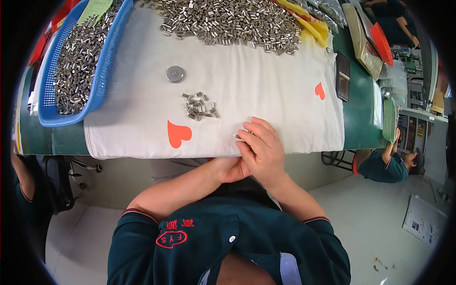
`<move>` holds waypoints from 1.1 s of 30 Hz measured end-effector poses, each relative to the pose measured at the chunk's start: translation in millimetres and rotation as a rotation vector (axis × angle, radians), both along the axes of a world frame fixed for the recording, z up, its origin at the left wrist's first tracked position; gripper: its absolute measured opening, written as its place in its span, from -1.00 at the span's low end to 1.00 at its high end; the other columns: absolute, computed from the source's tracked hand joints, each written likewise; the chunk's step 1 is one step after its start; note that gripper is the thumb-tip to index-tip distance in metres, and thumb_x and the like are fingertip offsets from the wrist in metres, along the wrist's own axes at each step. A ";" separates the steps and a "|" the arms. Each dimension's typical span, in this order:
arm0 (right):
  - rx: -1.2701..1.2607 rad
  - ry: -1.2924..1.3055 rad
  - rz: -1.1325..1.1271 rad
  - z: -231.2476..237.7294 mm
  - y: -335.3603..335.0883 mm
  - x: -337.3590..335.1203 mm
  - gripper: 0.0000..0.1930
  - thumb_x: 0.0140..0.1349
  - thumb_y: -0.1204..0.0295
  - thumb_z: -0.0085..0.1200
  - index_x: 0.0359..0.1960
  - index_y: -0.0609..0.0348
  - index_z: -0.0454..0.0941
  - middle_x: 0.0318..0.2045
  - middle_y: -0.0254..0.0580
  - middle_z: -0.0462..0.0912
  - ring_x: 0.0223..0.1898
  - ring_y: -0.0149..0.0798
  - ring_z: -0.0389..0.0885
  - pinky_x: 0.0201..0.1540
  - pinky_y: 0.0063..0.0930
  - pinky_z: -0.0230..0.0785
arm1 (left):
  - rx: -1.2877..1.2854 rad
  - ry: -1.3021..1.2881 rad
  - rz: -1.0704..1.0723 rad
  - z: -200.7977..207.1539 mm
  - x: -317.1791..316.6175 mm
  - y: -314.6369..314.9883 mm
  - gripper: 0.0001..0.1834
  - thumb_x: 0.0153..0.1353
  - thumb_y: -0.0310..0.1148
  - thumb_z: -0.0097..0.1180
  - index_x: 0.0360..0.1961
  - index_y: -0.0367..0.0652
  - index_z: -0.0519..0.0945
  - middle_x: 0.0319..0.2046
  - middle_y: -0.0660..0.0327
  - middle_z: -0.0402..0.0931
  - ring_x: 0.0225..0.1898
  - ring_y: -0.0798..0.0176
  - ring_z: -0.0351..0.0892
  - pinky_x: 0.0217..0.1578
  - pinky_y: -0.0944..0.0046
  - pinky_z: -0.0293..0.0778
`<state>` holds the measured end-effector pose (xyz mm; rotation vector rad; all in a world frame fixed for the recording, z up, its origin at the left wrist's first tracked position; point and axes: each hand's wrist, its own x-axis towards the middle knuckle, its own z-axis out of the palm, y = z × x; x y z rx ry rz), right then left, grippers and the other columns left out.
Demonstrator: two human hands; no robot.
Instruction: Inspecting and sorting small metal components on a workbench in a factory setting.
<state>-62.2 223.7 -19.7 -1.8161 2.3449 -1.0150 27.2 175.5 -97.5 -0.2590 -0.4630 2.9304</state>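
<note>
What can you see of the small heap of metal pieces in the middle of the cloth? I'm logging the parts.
The small heap is a loose cluster of short, shiny grey metal cylinders lying flat at mixed angles on the white cloth. It sits just below a round metal disc and above an orange heart print. Nothing touches it; both hands are off to its lower right.

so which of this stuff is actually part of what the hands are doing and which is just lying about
In use:
right hand
left hand
small metal pieces at the fingertips
little pile
big heap
white cloth

Lying about:
blue basket
round metal disc
dark tablet
</note>
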 end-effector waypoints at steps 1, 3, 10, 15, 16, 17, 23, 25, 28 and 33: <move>0.005 -0.004 -0.005 -0.5 1.9 0.9 -0.78 -0.19 0.58 0.19 -0.40 0.22 0.55 -0.28 -0.17 0.53 -0.13 -0.08 0.47 -0.14 -0.34 0.38 | -0.007 -0.009 0.023 -0.7 -0.3 -0.4 -0.70 0.28 -0.10 -0.27 -0.10 0.01 0.37 -0.12 0.35 0.42 -0.11 0.41 0.45 -0.12 0.36 0.44; -0.017 -0.022 0.009 -1.4 5.2 3.0 -0.78 -0.19 0.58 0.19 -0.40 0.21 0.55 -0.29 -0.17 0.53 -0.13 -0.08 0.47 -0.14 -0.34 0.38 | -0.008 0.021 0.018 -7.7 -0.3 0.5 -0.71 0.28 -0.11 -0.25 -0.10 0.00 0.37 -0.12 0.35 0.42 -0.11 0.43 0.45 -0.12 0.39 0.44; -0.045 -0.036 -0.015 -2.7 6.3 2.0 -0.78 -0.20 0.58 0.19 -0.40 0.22 0.55 -0.30 -0.18 0.54 -0.14 -0.08 0.47 -0.15 -0.33 0.37 | -0.024 -0.099 0.008 3.3 -1.9 0.2 -0.73 0.28 -0.13 -0.24 -0.15 -0.03 0.39 -0.16 0.35 0.44 -0.14 0.44 0.47 -0.17 0.44 0.47; -0.020 -0.029 -0.007 -2.8 12.4 1.9 -0.78 -0.20 0.59 0.18 -0.40 0.23 0.55 -0.31 -0.19 0.54 -0.12 -0.10 0.46 -0.11 -0.33 0.34 | 0.007 -0.081 0.008 -2.1 -2.2 1.7 -0.74 0.28 -0.14 -0.23 -0.17 -0.04 0.39 -0.19 0.35 0.45 -0.17 0.43 0.48 -0.21 0.45 0.48; -0.018 -0.033 -0.009 -2.8 14.3 2.8 -0.78 -0.20 0.59 0.18 -0.40 0.23 0.55 -0.31 -0.19 0.54 -0.12 -0.10 0.46 -0.11 -0.33 0.34 | 0.038 -0.063 0.015 -3.5 -1.2 2.9 -0.74 0.28 -0.15 -0.23 -0.18 -0.04 0.39 -0.20 0.35 0.44 -0.18 0.44 0.48 -0.21 0.45 0.49; -0.021 -0.041 -0.004 -2.8 15.5 3.9 -0.78 -0.19 0.59 0.18 -0.40 0.23 0.55 -0.30 -0.19 0.54 -0.12 -0.10 0.45 -0.11 -0.32 0.34 | 0.039 -0.067 0.014 -6.5 -0.2 4.4 -0.74 0.28 -0.15 -0.23 -0.18 -0.04 0.39 -0.20 0.35 0.44 -0.18 0.44 0.48 -0.21 0.45 0.49; -0.005 -0.064 0.033 -1.4 28.4 9.4 -0.78 -0.17 0.59 0.17 -0.38 0.24 0.56 -0.29 -0.20 0.53 -0.12 -0.11 0.44 -0.09 -0.26 0.33 | -0.038 0.000 -0.045 -9.6 -0.5 3.5 -0.72 0.28 -0.16 -0.22 -0.18 -0.12 0.39 -0.23 0.26 0.44 -0.20 0.38 0.49 -0.23 0.42 0.50; -0.004 -0.064 0.051 -1.9 32.9 12.3 -0.77 -0.17 0.58 0.17 -0.38 0.25 0.56 -0.28 -0.20 0.53 -0.12 -0.12 0.44 -0.08 -0.25 0.33 | -0.085 -0.184 -0.073 -16.5 -2.2 9.6 -0.70 0.27 -0.17 -0.21 -0.18 -0.18 0.39 -0.25 0.21 0.44 -0.20 0.35 0.48 -0.22 0.40 0.50; 0.013 -0.032 0.096 -3.7 39.0 15.3 -0.76 -0.18 0.58 0.17 -0.36 0.25 0.56 -0.26 -0.20 0.53 -0.12 -0.13 0.43 -0.07 -0.23 0.32 | -0.090 -0.158 -0.136 -22.3 0.9 7.7 -0.67 0.27 -0.19 -0.21 -0.14 -0.24 0.39 -0.19 0.15 0.43 -0.20 0.30 0.48 -0.22 0.36 0.51; -0.055 -0.062 0.226 -9.2 48.1 18.3 -0.72 -0.23 0.60 0.13 -0.36 0.26 0.54 -0.26 -0.14 0.52 -0.17 -0.15 0.45 -0.16 -0.33 0.38 | -0.115 -0.072 -0.135 1.8 -4.3 -6.9 -0.58 0.27 -0.18 -0.27 -0.07 -0.33 0.37 -0.16 0.04 0.45 -0.15 0.18 0.48 -0.14 0.30 0.48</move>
